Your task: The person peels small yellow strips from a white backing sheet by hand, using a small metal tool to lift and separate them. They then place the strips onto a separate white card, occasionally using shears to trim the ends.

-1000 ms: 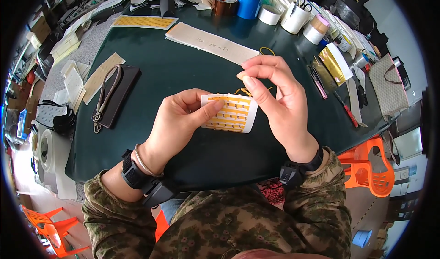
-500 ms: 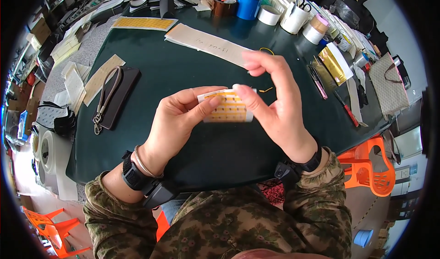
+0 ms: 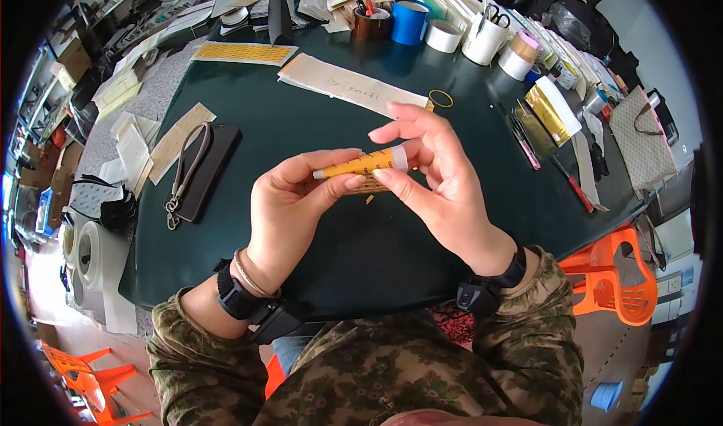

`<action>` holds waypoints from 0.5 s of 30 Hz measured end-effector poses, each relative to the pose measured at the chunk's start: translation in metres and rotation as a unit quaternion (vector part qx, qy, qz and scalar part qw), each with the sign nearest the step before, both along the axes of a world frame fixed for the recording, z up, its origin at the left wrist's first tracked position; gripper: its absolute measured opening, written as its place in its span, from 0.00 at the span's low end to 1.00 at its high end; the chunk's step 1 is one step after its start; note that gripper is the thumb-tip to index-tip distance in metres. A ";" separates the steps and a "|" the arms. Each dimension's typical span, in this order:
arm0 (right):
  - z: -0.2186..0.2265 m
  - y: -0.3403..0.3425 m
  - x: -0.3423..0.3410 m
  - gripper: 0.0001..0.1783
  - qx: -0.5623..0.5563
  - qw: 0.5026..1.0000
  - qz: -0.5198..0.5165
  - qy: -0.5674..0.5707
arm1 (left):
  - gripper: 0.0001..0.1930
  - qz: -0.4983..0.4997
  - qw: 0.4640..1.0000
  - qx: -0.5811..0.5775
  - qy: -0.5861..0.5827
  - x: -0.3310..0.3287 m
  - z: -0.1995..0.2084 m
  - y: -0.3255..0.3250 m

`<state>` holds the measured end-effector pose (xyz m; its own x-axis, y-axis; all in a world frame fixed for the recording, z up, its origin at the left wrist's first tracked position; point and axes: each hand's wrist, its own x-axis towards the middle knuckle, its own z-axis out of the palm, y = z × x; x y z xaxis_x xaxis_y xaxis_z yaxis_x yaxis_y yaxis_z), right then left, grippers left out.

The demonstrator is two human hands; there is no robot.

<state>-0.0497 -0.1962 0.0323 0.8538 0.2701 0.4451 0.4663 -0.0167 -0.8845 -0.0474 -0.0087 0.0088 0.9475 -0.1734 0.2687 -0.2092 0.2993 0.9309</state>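
Yellow-and-white sheet (image 3: 360, 167), flatter earlier, now curled above dark green tabletop (image 3: 376, 256). Left hand (image 3: 290, 192) pinches one end between thumb and fingers; right hand (image 3: 448, 192) half open, thumb touching other end. Beyond: pale paper strip (image 3: 343, 82), blue roll (image 3: 409, 23). Orange chair (image 3: 629, 283) at right.

A line of dark handwriting stands on the long pale paper strip (image 3: 350, 84), which lies on the tabletop (image 3: 339, 264) beyond my hands; small dark marks show on the curled yellow-and-white sheet (image 3: 363, 165) in my left grip (image 3: 288, 200), too small for me to read; the flat yellow sheet (image 3: 245, 52) farther off carries fine marks, equally unreadable.
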 end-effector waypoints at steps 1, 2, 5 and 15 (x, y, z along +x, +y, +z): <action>0.000 -0.003 0.001 0.27 -0.050 0.998 -0.009 -0.022 | 0.10 0.000 1.000 0.002 -0.001 -0.001 0.001 0.001; -0.001 -0.005 0.002 0.27 -0.101 0.994 -0.018 -0.043 | 0.10 0.006 1.000 0.025 -0.007 -0.001 0.001 0.002; -0.005 -0.004 0.006 0.25 -0.095 0.994 -0.027 -0.056 | 0.10 0.017 0.997 0.072 -0.018 -0.003 0.001 0.004; -0.008 -0.005 0.007 0.21 -0.024 1.000 0.005 0.013 | 0.08 0.012 0.995 0.094 -0.014 -0.001 -0.004 0.005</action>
